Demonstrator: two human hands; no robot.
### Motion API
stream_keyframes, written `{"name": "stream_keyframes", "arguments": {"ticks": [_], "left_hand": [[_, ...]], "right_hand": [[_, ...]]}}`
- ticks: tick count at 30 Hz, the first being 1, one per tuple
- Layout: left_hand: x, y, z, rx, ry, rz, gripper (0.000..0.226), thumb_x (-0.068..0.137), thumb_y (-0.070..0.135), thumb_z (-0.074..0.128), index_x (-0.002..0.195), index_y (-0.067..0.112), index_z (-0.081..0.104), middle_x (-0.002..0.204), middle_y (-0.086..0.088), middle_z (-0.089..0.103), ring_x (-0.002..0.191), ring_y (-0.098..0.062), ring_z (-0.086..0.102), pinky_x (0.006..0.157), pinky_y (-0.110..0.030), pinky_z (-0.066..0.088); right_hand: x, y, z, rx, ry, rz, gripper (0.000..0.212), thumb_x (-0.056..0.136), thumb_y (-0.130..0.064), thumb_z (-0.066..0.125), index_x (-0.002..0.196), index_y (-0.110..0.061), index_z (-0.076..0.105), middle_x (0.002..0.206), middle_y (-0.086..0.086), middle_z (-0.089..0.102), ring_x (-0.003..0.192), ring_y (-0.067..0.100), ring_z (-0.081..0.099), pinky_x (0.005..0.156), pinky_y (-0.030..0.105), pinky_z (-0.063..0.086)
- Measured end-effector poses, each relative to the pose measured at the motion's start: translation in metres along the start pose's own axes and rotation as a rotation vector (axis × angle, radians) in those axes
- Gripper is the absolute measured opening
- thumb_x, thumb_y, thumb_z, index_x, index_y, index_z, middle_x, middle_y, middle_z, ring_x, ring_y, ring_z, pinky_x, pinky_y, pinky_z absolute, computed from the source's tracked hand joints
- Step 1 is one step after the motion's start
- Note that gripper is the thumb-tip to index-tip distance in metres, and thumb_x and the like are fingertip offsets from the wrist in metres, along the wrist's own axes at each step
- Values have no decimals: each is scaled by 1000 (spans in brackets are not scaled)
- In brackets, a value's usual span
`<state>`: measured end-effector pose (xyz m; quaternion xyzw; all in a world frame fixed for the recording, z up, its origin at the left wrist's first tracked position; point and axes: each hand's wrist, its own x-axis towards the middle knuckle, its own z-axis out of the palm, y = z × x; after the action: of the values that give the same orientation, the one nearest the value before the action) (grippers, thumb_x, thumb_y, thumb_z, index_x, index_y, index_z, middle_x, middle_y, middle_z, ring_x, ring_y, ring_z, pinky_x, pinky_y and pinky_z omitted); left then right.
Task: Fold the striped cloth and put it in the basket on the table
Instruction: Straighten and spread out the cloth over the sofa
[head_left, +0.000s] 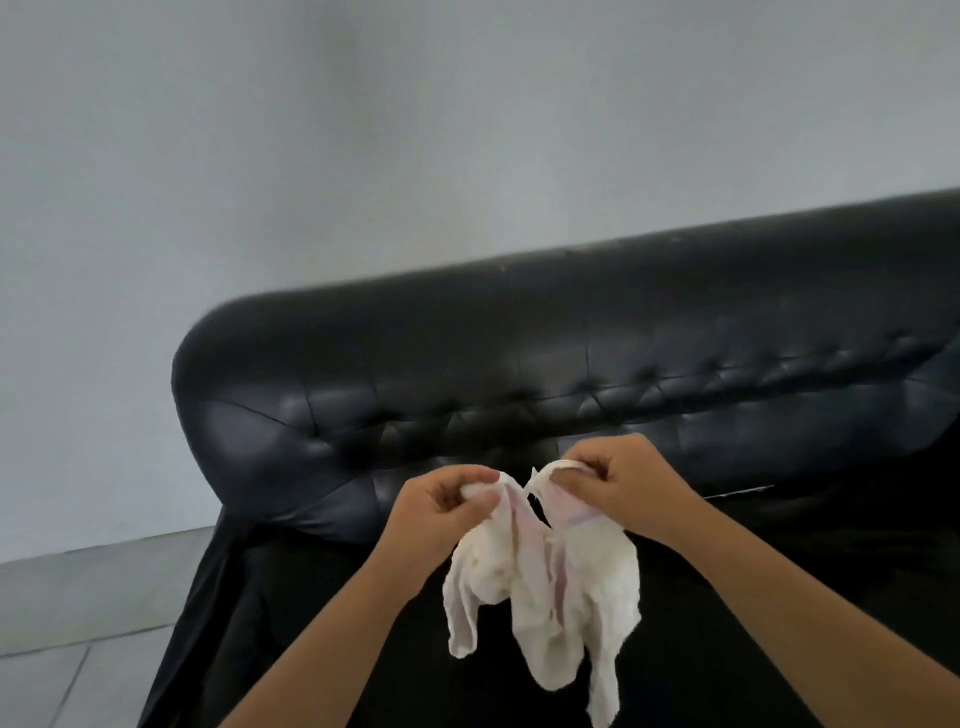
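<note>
Both hands are pinching the top edge of the striped cloth (545, 587), held up in the air in front of the person. The left hand (441, 512) is gripping one bunched part of that edge between thumb and curled fingers, knuckles turned outward. The right hand (615, 486) is doing the same a little higher, its fingers hooked round a loop of hem. The two hands are sitting close together, almost touching, most likely because the person is hunting along the edge for the corners so the cloth can be spread flat before the first fold. Both forearms are reaching forward and slightly upward from the bottom of the view, converging toward the middle.

The cloth is hanging crumpled below the grips, pale with faint pink stripes, its loose ends dangling over the seat of a black sofa (571, 364) without clearly resting on it. No fold seems made yet. Behind the sofa's tufted backrest a plain grey wall (363, 130) is rising, and tiled floor (78, 623) is showing beside its left edge. Neither basket nor counter is showing.
</note>
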<state>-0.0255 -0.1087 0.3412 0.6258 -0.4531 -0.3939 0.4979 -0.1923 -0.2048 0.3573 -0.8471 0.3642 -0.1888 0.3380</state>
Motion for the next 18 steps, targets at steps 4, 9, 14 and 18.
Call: {"name": "stream_keyframes", "arguments": {"ticks": [4,9,14,18], "left_hand": [[-5,7,-1,46,-16,19,36,70,3,73,69,38,67,75,5,69,76,-16,66,76,-29,56],[-12,-7,4,125,-78,52,24,72,2,70,73,27,72,53,18,65,58,4,60,60,-10,50],[-16,-16,3,174,-62,81,30,80,2,62,71,31,66,70,1,65,66,-5,59,64,-13,49],[-22,-14,-21,145,-90,142,25,76,15,67,64,37,69,67,12,69,65,2,61,63,-8,50]], "right_hand": [[1,-19,2,-21,-80,46,30,87,-22,58,57,-21,58,49,-11,47,48,2,44,48,10,37],[-8,-19,24,-40,-227,101,24,88,-31,54,68,-20,61,62,-1,51,61,13,49,58,18,40],[-19,-3,30,-99,-520,114,25,92,-27,48,108,-12,60,97,8,63,90,23,60,85,30,50],[-35,33,58,-315,-928,311,42,87,-30,54,127,-16,48,125,6,57,116,24,52,102,35,41]]}}
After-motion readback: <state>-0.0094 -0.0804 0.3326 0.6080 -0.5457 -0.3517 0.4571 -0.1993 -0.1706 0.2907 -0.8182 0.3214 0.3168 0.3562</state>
